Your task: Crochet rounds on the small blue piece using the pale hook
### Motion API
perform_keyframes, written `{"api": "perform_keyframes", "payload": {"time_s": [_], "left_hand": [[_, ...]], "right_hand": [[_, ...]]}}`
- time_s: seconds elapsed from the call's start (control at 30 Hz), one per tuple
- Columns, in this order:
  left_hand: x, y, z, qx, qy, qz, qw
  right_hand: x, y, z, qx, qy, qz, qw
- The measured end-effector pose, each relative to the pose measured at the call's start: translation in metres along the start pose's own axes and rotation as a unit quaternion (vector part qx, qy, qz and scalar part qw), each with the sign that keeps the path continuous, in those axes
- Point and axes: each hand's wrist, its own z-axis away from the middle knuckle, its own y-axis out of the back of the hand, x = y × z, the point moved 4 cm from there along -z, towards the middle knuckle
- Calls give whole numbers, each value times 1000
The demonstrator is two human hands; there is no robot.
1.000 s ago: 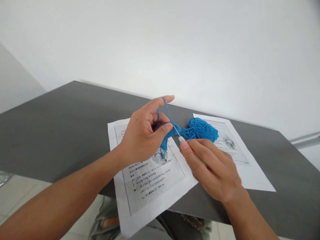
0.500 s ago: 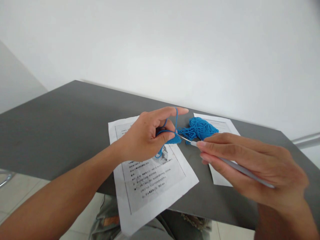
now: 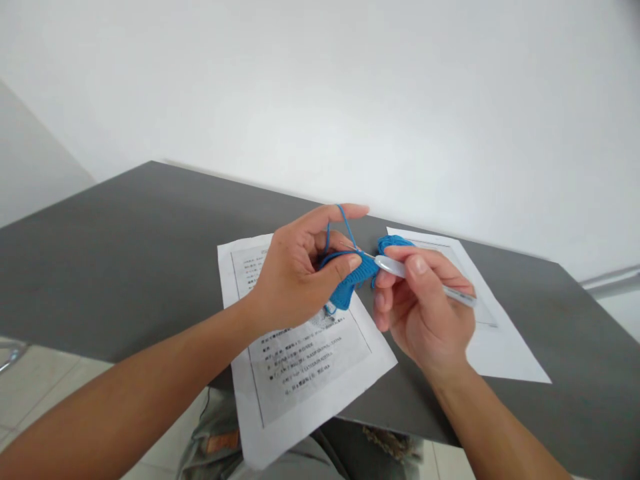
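Between thumb and fingers, my left hand [image 3: 300,267] pinches a small blue crochet piece [image 3: 345,291] with ribbed rows. Its index finger is stretched out, and a strand of blue yarn [image 3: 346,223] loops over it down to the piece. My right hand [image 3: 430,307] grips a crochet hook [image 3: 390,266] with a pale grey handle. The hook's thin metal shaft lies at the top edge of the piece, its tip reaching past the yarn strand. Behind my right hand sits a blue yarn ball [image 3: 395,243], partly hidden by the fingers.
A printed sheet [image 3: 310,393] lies under my left hand and hangs over the front edge of the dark grey table [image 3: 125,267]. Another sheet [image 3: 505,347] lies at the right, beneath the yarn. A white wall [image 3: 320,100] rises behind the table.
My right hand has moved left and turned palm-side into view, bringing the hook further through by the piece. My left hand has tilted, showing more of the crochet piece.
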Motion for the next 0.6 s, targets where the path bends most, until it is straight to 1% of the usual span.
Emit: {"api": "perform_keyframes", "payload": {"time_s": [0.07, 0.13, 0.3, 0.37, 0.4, 0.43, 0.47, 0.5, 0.53, 0.57, 0.6], "left_hand": [[-2, -1, 0, 27, 4, 19, 999], [-3, -3, 1, 44, 8, 38, 998], [-4, -5, 3, 66, 16, 67, 995], [-3, -5, 3, 70, 19, 70, 995], [-3, -5, 3, 73, 20, 70, 995], [-3, -5, 2, 76, 21, 71, 994], [-3, -5, 2, 79, 22, 74, 994], [-4, -5, 1, 83, 22, 79, 993], [-4, -5, 1, 83, 22, 89, 992], [-5, -5, 0, 79, 22, 102, 991], [-5, -5, -1, 68, 21, 118, 990]], "right_hand": [[-1, -3, 5, 15, 63, 61, 996], [-1, -4, 10, 26, 98, 103, 989], [3, -4, 14, 29, 116, 135, 984], [3, -5, 15, 31, 140, 160, 977], [2, -5, 16, 30, 165, 189, 967], [0, -6, 17, 27, 200, 232, 952], [-2, -8, 19, 17, 241, 289, 926], [-5, -11, 22, 2, 285, 355, 890], [-6, -15, 24, -17, 326, 420, 847], [-7, -19, 26, -35, 360, 475, 802], [-8, -22, 28, -47, 388, 513, 764]]}}
